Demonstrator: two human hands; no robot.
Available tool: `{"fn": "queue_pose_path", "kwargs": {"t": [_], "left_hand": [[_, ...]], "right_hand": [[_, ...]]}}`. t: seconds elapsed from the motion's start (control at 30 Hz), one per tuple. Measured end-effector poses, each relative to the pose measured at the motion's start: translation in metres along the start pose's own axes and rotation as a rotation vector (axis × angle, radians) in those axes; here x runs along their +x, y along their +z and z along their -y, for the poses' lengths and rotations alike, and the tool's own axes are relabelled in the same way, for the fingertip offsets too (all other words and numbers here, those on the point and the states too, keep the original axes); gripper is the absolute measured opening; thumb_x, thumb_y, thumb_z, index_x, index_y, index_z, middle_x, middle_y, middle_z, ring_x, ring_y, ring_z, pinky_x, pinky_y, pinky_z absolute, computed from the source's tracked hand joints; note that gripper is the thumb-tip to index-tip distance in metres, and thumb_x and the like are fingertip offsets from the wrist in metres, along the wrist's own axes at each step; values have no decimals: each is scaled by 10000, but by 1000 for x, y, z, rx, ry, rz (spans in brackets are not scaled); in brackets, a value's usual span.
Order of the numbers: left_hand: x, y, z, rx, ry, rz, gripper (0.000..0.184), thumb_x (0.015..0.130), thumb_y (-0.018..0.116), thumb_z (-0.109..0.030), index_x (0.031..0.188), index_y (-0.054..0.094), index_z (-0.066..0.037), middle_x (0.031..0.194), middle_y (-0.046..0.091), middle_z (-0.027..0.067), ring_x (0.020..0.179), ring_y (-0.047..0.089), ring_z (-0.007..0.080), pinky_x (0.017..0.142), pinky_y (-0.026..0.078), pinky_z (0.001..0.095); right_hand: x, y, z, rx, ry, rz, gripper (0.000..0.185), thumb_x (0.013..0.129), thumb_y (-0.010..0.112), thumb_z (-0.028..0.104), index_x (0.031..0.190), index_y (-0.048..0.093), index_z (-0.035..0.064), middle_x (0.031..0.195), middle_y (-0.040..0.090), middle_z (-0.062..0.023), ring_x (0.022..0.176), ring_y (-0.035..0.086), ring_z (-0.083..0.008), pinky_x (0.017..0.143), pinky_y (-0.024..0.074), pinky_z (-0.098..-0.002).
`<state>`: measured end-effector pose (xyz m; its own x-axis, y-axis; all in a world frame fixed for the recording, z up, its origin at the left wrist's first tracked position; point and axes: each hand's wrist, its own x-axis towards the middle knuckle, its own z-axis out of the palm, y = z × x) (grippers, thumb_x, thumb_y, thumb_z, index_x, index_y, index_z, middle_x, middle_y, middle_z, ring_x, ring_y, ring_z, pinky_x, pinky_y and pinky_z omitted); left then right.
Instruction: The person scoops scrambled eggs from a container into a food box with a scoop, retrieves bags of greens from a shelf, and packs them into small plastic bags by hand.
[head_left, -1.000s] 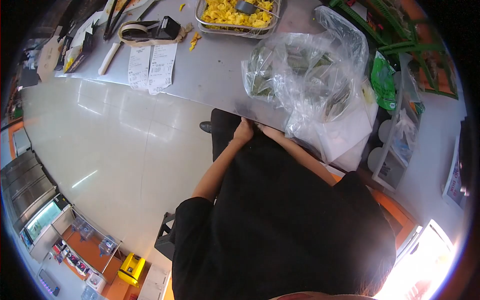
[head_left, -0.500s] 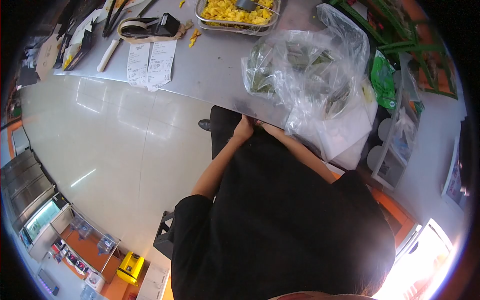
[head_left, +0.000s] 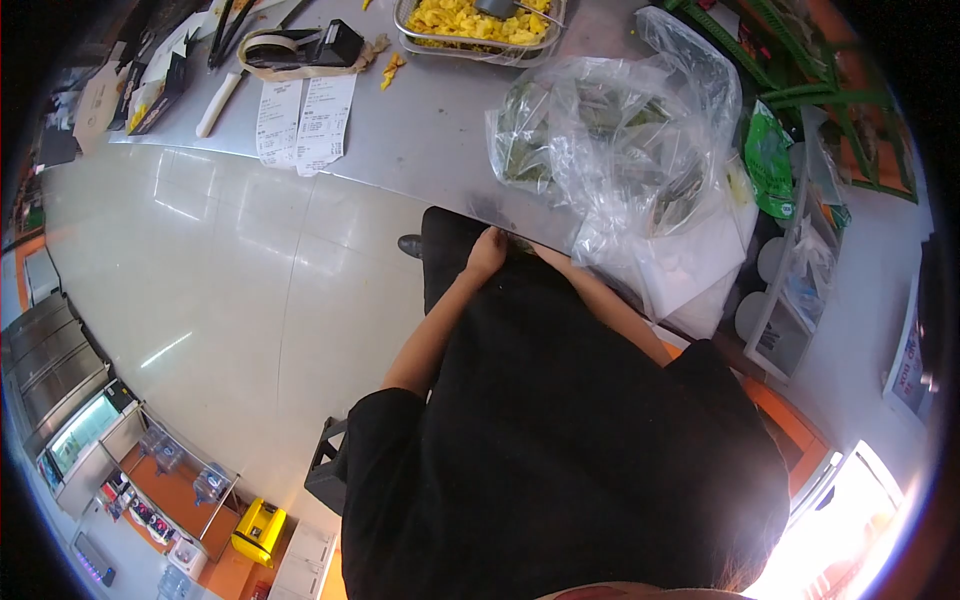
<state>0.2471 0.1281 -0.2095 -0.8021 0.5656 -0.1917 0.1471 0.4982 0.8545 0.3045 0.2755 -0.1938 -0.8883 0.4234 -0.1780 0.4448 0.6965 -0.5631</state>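
My left hand point(head_left: 489, 251) is closed, held low over my lap at the front edge of the metal table point(head_left: 420, 150). Beside it, my right hand point(head_left: 545, 254) is mostly covered by the table edge, so its fingers do not show. A small greenish thing point(head_left: 519, 244) shows between the two hands, too little of it to name. Above and to the right of my hands, a clear plastic bag point(head_left: 640, 150) with green leaves inside lies on the table, over some white sheets point(head_left: 690, 265).
A wire basket point(head_left: 480, 50) of yellow pieces stands at the back, a grey scoop point(head_left: 495, 8) in it. Farther left are two receipts point(head_left: 322, 125), a tape dispenser point(head_left: 335, 45) and a white-handled knife point(head_left: 218, 105). A green packet point(head_left: 768, 160) is at right. A black crate point(head_left: 326, 465) sits beside me.
Both hands have shifted only slightly, with less of my right hand's fingers showing. The view has tilted a little; the things on the table stay in place.
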Motion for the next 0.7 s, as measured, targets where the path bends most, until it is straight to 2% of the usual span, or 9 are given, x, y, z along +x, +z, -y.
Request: {"fn": "queue_pose_path", "kwargs": {"t": [0.13, 0.23, 0.43, 0.53, 0.7], "left_hand": [[1, -3, -5, 10, -134, 54, 178, 801, 471, -122, 921, 495, 7, 813, 564, 255, 798, 528, 434, 683, 423, 467], [3, 1, 5, 13, -125, 84, 180, 800, 473, -126, 912, 494, 14, 810, 567, 252, 801, 534, 428, 675, 422, 472], [8, 11, 20, 32, -91, 83, 259, 822, 478, -163, 1020, 446, 1, 829, 576, 261, 820, 540, 428, 676, 420, 487], [7, 8, 11, -41, -158, 38, 287, 835, 468, -170, 1064, 414, -6, 855, 574, 267, 846, 534, 432, 687, 419, 491], [7, 0, 4, -3, -119, 214, 282, 823, 477, -167, 1039, 437, 9, 908, 577, 244, 840, 540, 430, 698, 429, 485]], "right_hand": [[2, 1, -3, -2, 3, -6, 412, 800, 542, 370, 1069, 544, 58, 1043, 562, -144, 970, 521, -307, 836, 406, -398], [1, 1, -3, -5, -2, -2, 414, 800, 542, 371, 1071, 543, 59, 1046, 561, -144, 973, 519, -308, 838, 405, -399], [0, 1, 4, -8, -16, 24, 418, 800, 541, 374, 1076, 541, 61, 1052, 558, -145, 979, 517, -309, 841, 403, -401], [1, 3, 4, -10, -25, 23, 420, 800, 541, 376, 1079, 540, 62, 1055, 557, -145, 982, 515, -310, 842, 403, -402], [2, 6, 3, -12, -38, 13, 423, 799, 540, 379, 1083, 537, 64, 1061, 554, -146, 987, 513, -311, 845, 401, -403]]}}
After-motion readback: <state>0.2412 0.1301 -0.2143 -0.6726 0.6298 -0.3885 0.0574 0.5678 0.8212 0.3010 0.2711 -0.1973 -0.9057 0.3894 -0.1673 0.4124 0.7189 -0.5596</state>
